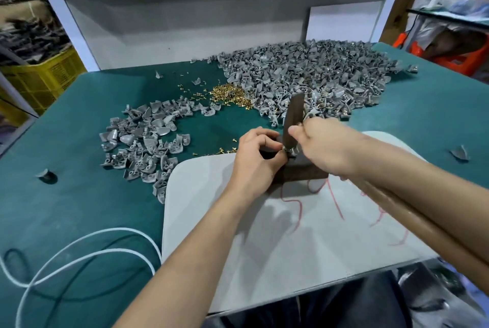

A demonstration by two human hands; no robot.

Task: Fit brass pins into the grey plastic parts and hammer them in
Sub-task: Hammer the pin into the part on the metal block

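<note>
My left hand (258, 154) pinches a small grey plastic part (289, 151) on a dark metal block (299, 170). My right hand (321, 142) grips a hammer whose metal head (292, 118) stands upright with its lower end on that part; its wooden handle (412, 222) runs back under my right forearm. A big heap of grey plastic parts (304, 76) lies behind the hands. A smaller heap of grey parts (148, 142) lies to the left. Brass pins (230, 96) are piled between the heaps, and a few pins (225, 151) lie just left of my left hand.
A white board (264, 248) with red scribbles lies on the green table mat (79, 208) under the block. A white cable (79, 251) loops at the front left. Stray grey parts (46, 175) sit far left and right. A yellow crate (42, 76) stands beyond the table's left edge.
</note>
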